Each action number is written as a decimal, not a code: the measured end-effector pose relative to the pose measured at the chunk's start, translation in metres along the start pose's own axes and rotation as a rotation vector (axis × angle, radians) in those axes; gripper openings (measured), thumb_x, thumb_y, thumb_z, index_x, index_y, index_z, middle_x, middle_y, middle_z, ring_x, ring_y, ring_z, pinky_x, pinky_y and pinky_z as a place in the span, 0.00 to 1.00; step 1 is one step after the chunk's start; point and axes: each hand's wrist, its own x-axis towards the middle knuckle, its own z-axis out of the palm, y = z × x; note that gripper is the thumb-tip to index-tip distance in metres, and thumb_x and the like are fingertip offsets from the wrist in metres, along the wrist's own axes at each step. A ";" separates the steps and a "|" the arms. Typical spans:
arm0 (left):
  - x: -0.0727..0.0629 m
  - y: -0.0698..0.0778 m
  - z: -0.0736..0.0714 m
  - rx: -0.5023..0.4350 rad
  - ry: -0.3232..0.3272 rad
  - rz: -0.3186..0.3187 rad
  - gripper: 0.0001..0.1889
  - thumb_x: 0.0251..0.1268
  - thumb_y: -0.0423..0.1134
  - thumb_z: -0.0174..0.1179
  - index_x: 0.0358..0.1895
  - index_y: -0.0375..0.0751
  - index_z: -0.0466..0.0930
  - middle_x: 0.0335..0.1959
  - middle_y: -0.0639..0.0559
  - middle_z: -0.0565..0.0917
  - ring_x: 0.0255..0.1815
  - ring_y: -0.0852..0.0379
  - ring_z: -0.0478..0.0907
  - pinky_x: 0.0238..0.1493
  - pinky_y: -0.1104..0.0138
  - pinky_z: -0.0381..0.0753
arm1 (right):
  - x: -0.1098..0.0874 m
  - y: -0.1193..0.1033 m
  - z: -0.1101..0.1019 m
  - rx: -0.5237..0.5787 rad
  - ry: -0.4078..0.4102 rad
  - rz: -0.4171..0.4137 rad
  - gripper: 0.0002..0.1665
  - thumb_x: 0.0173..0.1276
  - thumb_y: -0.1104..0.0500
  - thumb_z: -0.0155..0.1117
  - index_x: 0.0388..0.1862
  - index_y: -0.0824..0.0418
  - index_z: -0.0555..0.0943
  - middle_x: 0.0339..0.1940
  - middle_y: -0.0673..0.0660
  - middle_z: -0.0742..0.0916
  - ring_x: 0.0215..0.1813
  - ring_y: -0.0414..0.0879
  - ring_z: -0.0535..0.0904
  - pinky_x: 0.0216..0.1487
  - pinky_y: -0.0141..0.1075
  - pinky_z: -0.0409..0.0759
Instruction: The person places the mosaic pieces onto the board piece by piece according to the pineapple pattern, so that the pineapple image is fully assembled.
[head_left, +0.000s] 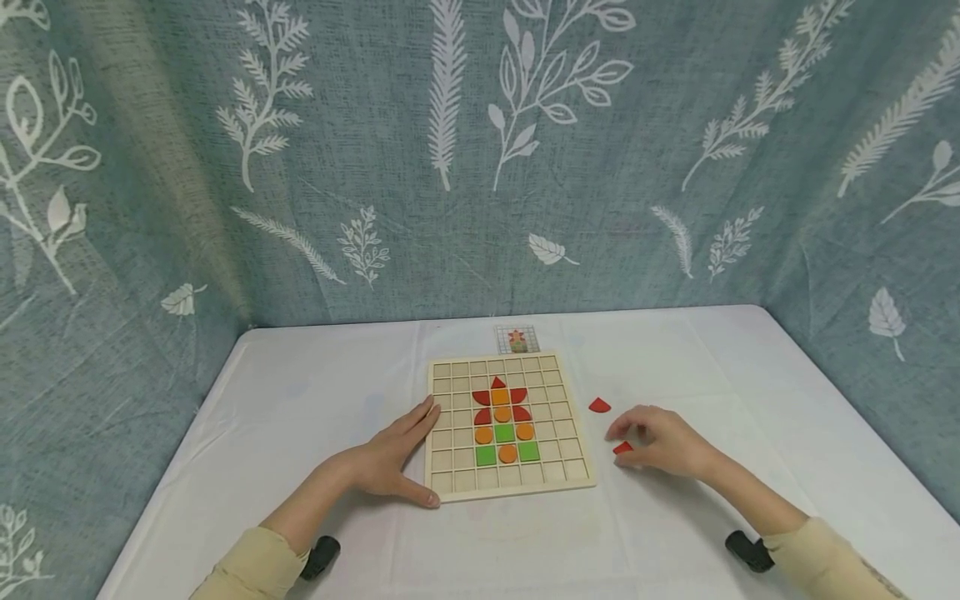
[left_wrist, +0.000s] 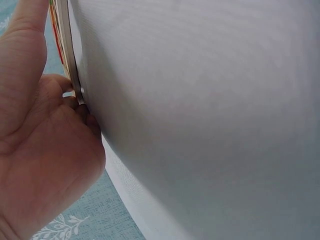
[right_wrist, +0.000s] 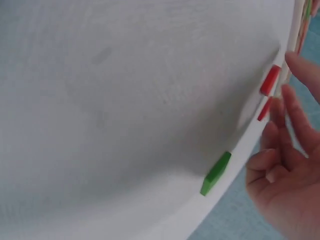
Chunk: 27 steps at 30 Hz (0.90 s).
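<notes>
A square wooden grid board (head_left: pixel 457 425) lies on the table, with red, orange and green pieces forming a flower-like pattern in its middle columns. My left hand (head_left: pixel 390 458) rests along its left edge, thumb at the near corner and fingers spread; the left wrist view shows the palm beside the board's rim. Right of the board, my right hand (head_left: pixel 663 442) hovers with fingers bent and thumb apart around a red wedge-shaped piece (head_left: pixel 623 447). Another red piece (head_left: pixel 599 405) lies just beyond the fingertips. A green piece (right_wrist: pixel 216 174) shows below the right hand in its wrist view.
A small transparent pattern card (head_left: pixel 517 339) with a flower picture lies behind the board's far edge. White cloth (head_left: pixel 337 367) covers the table. Patterned blue-green curtains (head_left: pixel 480 250) hang along the back and both sides.
</notes>
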 end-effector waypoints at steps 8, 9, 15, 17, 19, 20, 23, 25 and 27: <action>-0.001 0.001 0.000 -0.006 -0.001 -0.004 0.66 0.45 0.60 0.75 0.78 0.32 0.40 0.79 0.38 0.37 0.78 0.38 0.38 0.72 0.42 0.49 | -0.006 -0.002 -0.008 -0.048 -0.043 0.134 0.16 0.52 0.60 0.78 0.38 0.56 0.82 0.29 0.47 0.78 0.34 0.44 0.70 0.32 0.32 0.72; -0.001 0.001 0.000 -0.005 -0.001 -0.005 0.66 0.45 0.60 0.75 0.78 0.32 0.40 0.79 0.38 0.37 0.78 0.38 0.38 0.72 0.42 0.49 | -0.006 -0.001 -0.009 -0.046 -0.041 0.135 0.14 0.53 0.61 0.77 0.37 0.56 0.82 0.29 0.47 0.79 0.34 0.44 0.70 0.32 0.32 0.72; 0.000 0.000 0.000 -0.005 0.000 -0.006 0.66 0.45 0.60 0.75 0.78 0.33 0.40 0.79 0.39 0.37 0.78 0.38 0.38 0.72 0.42 0.49 | -0.003 0.005 -0.007 -0.048 0.032 0.074 0.08 0.60 0.65 0.71 0.37 0.55 0.85 0.32 0.44 0.82 0.33 0.42 0.71 0.32 0.31 0.73; 0.001 0.000 0.000 -0.007 -0.003 -0.004 0.66 0.45 0.60 0.75 0.78 0.33 0.40 0.79 0.39 0.37 0.78 0.38 0.38 0.72 0.43 0.49 | -0.002 0.005 -0.004 -0.046 0.059 0.071 0.06 0.61 0.63 0.70 0.37 0.55 0.86 0.32 0.44 0.82 0.33 0.41 0.71 0.31 0.31 0.73; 0.001 0.000 0.000 -0.006 -0.005 -0.001 0.66 0.45 0.61 0.75 0.78 0.33 0.40 0.79 0.39 0.37 0.78 0.38 0.38 0.72 0.43 0.49 | -0.001 0.004 -0.002 -0.045 0.075 0.085 0.06 0.61 0.61 0.72 0.38 0.55 0.85 0.32 0.45 0.81 0.32 0.42 0.70 0.31 0.31 0.72; 0.001 0.000 0.000 -0.008 -0.006 -0.001 0.66 0.45 0.61 0.75 0.78 0.33 0.40 0.79 0.39 0.37 0.78 0.38 0.38 0.72 0.43 0.49 | -0.001 0.004 -0.001 -0.041 0.078 0.093 0.07 0.60 0.59 0.73 0.38 0.55 0.85 0.32 0.45 0.81 0.32 0.42 0.70 0.30 0.31 0.72; 0.001 0.000 0.000 -0.008 -0.006 -0.003 0.66 0.45 0.61 0.75 0.78 0.33 0.40 0.79 0.39 0.37 0.78 0.38 0.38 0.72 0.43 0.49 | -0.001 0.002 0.001 -0.031 0.068 0.116 0.12 0.56 0.55 0.77 0.38 0.54 0.84 0.32 0.46 0.80 0.33 0.43 0.70 0.31 0.32 0.71; 0.001 0.000 -0.001 -0.004 -0.004 -0.007 0.66 0.44 0.61 0.75 0.78 0.33 0.40 0.79 0.39 0.37 0.78 0.38 0.38 0.72 0.43 0.49 | -0.001 0.001 0.002 -0.021 0.057 0.116 0.16 0.53 0.54 0.79 0.39 0.54 0.83 0.33 0.47 0.80 0.34 0.44 0.70 0.32 0.32 0.71; 0.001 0.000 -0.001 -0.001 -0.003 -0.009 0.66 0.44 0.61 0.75 0.78 0.33 0.40 0.79 0.39 0.37 0.78 0.38 0.38 0.72 0.43 0.49 | -0.001 0.000 0.004 -0.008 0.048 0.110 0.17 0.52 0.54 0.80 0.39 0.54 0.82 0.33 0.47 0.79 0.35 0.44 0.70 0.33 0.33 0.71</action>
